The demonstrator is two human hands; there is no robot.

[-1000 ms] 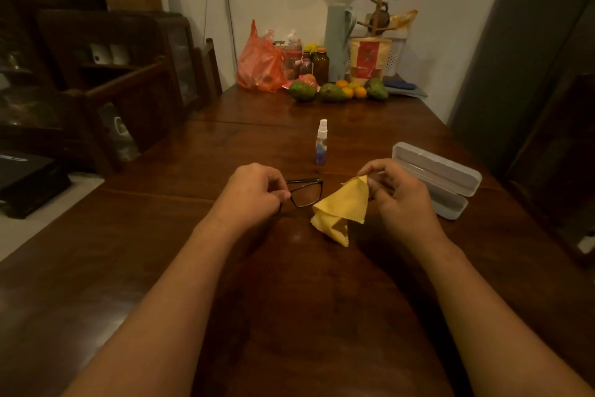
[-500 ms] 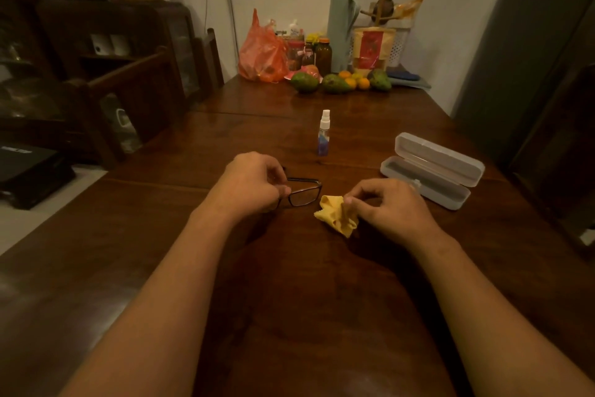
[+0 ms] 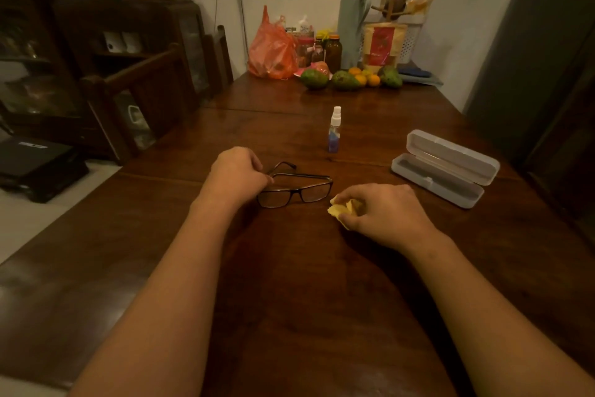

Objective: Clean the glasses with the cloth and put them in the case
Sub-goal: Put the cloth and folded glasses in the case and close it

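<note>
Dim, warm light; labels on jars and packets at far end of counter (image 3: 289, 284) unreadable. Most of cloth (image 3: 342, 208) hidden inside right hand (image 3: 383, 215), with only a crumpled yellow edge on show at the fingertips. Left end of glasses (image 3: 297, 192) covered by left hand (image 3: 236, 176); exact grip point not visible.

Left hand: fingers curled, pinching glasses near the left hinge. Right hand: fingers curled round bunched cloth, knuckles up, low over counter.

Glasses between the two hands, lenses toward the camera, right lens just beside cloth, not touching. Contact of frame with counter: cannot tell.

Case (image 3: 444, 168) right of right hand, apart from it, lid swung back, dark lining visible inside. Spray bottle (image 3: 335, 131) upright beyond glasses, part-filled with blue liquid.
</note>
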